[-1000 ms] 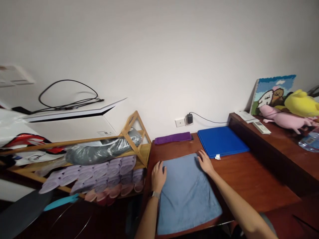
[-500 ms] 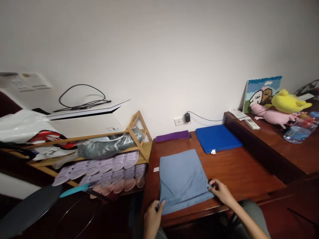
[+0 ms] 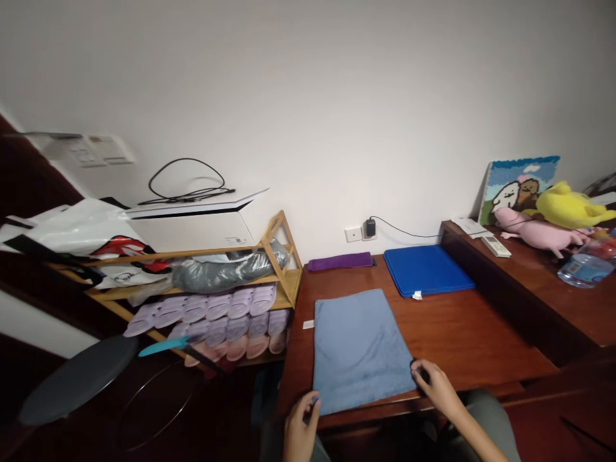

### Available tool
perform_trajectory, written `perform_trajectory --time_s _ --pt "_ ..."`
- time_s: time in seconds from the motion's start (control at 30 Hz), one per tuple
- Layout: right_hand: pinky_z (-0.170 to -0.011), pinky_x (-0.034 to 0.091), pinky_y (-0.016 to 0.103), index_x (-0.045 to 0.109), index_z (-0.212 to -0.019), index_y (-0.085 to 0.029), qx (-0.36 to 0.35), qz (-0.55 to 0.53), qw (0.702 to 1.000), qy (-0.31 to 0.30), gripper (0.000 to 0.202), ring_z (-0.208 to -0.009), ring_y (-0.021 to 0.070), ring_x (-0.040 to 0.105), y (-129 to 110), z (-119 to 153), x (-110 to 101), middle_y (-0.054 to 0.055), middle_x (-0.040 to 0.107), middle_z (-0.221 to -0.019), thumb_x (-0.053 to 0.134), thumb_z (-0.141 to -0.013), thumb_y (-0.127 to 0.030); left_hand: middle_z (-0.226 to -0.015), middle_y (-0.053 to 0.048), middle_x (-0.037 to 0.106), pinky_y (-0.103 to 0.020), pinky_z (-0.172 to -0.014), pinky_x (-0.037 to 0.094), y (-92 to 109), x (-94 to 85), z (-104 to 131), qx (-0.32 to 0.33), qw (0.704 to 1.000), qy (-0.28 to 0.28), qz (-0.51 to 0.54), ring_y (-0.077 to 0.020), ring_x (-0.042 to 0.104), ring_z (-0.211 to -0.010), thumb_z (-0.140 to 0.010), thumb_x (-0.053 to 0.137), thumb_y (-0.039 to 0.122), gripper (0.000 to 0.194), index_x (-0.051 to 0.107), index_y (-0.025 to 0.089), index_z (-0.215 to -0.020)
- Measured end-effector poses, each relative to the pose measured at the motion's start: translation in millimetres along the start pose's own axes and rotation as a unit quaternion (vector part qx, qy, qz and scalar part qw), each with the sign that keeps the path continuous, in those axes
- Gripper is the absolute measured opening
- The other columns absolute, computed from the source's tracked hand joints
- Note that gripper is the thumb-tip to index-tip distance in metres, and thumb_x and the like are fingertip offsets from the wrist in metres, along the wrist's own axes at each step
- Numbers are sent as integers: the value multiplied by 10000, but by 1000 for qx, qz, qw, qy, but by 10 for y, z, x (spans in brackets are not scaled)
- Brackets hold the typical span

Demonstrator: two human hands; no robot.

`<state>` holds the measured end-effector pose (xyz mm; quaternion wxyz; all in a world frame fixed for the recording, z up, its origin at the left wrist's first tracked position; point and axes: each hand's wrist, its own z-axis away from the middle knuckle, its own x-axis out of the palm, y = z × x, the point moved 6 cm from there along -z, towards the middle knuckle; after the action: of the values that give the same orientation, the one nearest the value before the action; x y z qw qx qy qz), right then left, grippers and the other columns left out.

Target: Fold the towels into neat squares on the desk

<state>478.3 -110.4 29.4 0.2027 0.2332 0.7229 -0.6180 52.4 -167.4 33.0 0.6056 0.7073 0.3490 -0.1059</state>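
Note:
A blue-grey cloth (image 3: 360, 346) with soft creases lies spread flat on the wooden desk (image 3: 462, 327), its near edge by the desk's front. A white tag (image 3: 308, 325) sticks out from its left side. At the near left corner, my left hand (image 3: 302, 420) is closed, thumb and fingers pinching the cloth. My right hand (image 3: 436, 384) pinches the near right corner in the same way. The fingertips partly hide both corners.
Behind the cloth lie a folded purple cloth (image 3: 340, 261) and a folded blue mat (image 3: 428, 269). A raised desk (image 3: 543, 282) on the right holds plush toys, a remote (image 3: 495, 246) and a bottle (image 3: 584, 269). On the left stands a wooden rack (image 3: 291, 289) with slippers.
The view has shifted, so everything appears slightly further right. The cloth's near edge looks straighter and flatter, with my hands still at its two near corners.

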Motion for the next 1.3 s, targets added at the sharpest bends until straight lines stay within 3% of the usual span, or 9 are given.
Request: perform_trajectory --time_s 0.27,0.47,0.6,0.73,0.87,0.93,1.07,1.2,1.3 --pt "-906 590 364 767 -990 -270 18 -59 998 -33 510 -964 268 753 91 6 -93 93 805 -1012 518 -927 -711 -1022 -89 813 -498 -919 601 14 -13 118 85 991 -36 -94 -323 738 -996 -950 552 618 401 822 351 -1079" --pt "-904 579 424 744 -1016 -306 -59 76 994 -49 379 -966 269 733 14 76 -35 82 787 -1030 461 -1014 -557 -1029 -80 794 -462 -905 605 -2 -35 246 124 977 -33 -171 -299 731 -996 -979 516 402 334 813 378 -1131" --pt "-913 565 455 743 -1039 -299 -82 151 985 -13 392 -978 283 712 -145 4 -32 96 763 -1045 416 -1043 -515 -1239 -61 745 -476 -981 598 115 -86 238 156 969 -9 -193 -301 696 -1162 -954 492 264 418 763 400 -1241" --pt "-1050 517 449 714 -1254 -270 -110 177 978 -13 478 -1159 282 671 -562 -466 169 116 729 -1251 333 -1068 -489 -1428 -58 663 -462 -1130 517 480 136 -274 169 967 -21 -191 -268 604 -1334 -998 405 234 469 687 315 -1364" --pt "-1236 344 429 541 -1519 -183 -104 235 964 -67 578 -1454 264 484 -867 -1279 601 118 544 -1567 264 -1064 -408 -1544 -68 581 -450 -1227 405 915 771 -1107 213 945 -89 -229 -239 487 -1459 -1051 374 280 468 605 253 -1457" --pt "-1277 260 433 450 -1584 -148 -86 269 954 -102 608 -1542 260 358 -861 -1659 807 107 422 -1659 269 -1056 -390 -1595 -78 529 -476 -1257 349 974 1098 -1475 237 927 -127 -261 -251 431 -1504 -1048 408 307 475 574 243 -1489" --pt "-1291 179 449 357 -1633 -158 -51 311 941 -124 646 -1598 253 220 -604 -2096 1030 88 293 -1715 259 -1058 -437 -1644 -79 463 -529 -1266 300 651 1400 -2003 221 910 -154 -315 -292 380 -1538 -1032 470 426 532 515 280 -1541" --pt "-1289 160 427 323 -1648 -184 -40 324 939 -113 671 -1600 232 213 -355 -2172 1075 62 276 -1722 236 -1059 -496 -1682 -123 381 -519 -1256 308 141 1268 -2289 142 923 -113 -339 -318 331 -1561 -1033 437 509 636 422 226 -1602" --pt "-1290 130 446 334 -1645 -215 -42 330 938 -100 672 -1582 228 265 -323 -2212 1070 63 344 -1699 240 -1054 -521 -1682 -143 373 -491 -1263 297 -39 1177 -2363 122 926 -102 -342 -299 323 -1566 -1047 387 503 662 371 174 -1621"
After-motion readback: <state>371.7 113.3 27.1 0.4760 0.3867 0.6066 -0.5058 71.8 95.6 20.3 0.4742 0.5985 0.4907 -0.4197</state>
